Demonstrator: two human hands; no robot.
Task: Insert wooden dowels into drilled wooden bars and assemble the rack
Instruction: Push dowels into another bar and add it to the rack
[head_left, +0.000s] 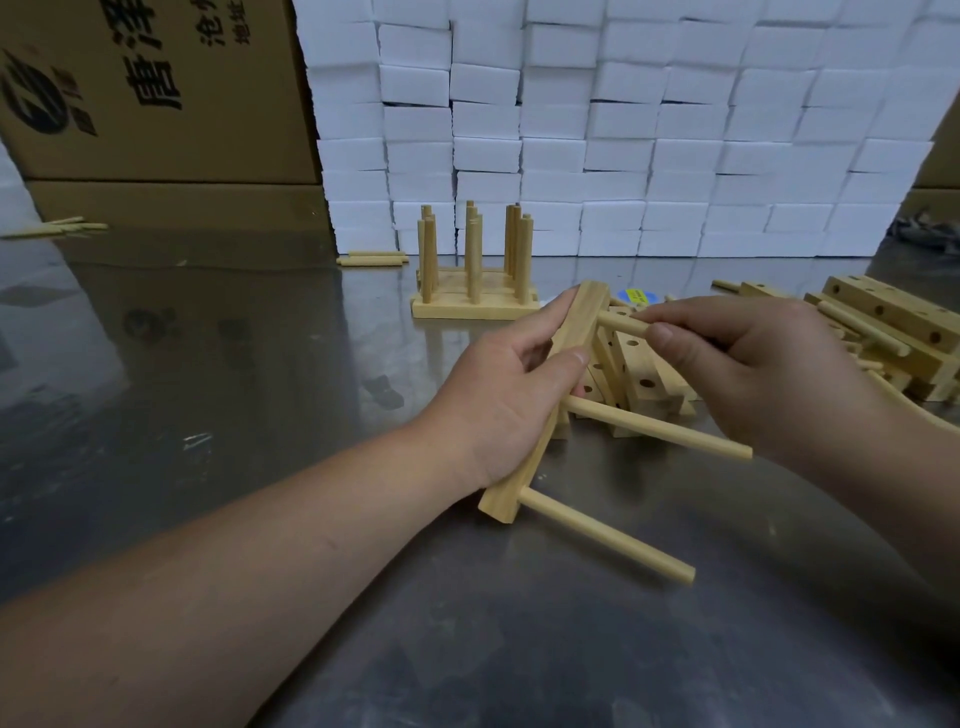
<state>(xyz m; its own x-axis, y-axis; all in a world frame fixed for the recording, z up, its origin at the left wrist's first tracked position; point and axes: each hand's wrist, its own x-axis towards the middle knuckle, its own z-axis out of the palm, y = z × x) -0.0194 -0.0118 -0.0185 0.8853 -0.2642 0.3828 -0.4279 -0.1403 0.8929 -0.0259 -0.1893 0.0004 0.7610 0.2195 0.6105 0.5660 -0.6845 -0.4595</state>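
1. The left hand (506, 387) grips a bar (576, 319), with its fingers curled over the far face and its thumb pressed on the near edge.
2. The right hand (753, 364) pinches a top dowel (621, 323) between thumb and forefinger. The dowel's tip meets the bar close to the bar's far end.
3. The bar is pale, square-edged wood. It is held slanting above the counter (260, 374), with its far end raised and its near end low, just past the left wrist.
4. Two more round pegs of the same pale wood stick out of the bar's right side: a middle dowel (660, 428) below the left thumb, and a near dowel (608, 535) by the bar's lower end. Both point right and toward the viewer, passing under the right hand.
5. Just behind the hands lies a pile of bars (644, 382) with drilled holes showing.
6. A second heap (893, 317) of drilled bars and pegs lies at the right edge.
7. Farther back stands a rack (472, 306), a flat base with upright pegs.
8. Loose dowels (371, 258) lie to the left of the rack, near a wall of white boxes (623, 130). A carton (156, 88) stands at the far left.
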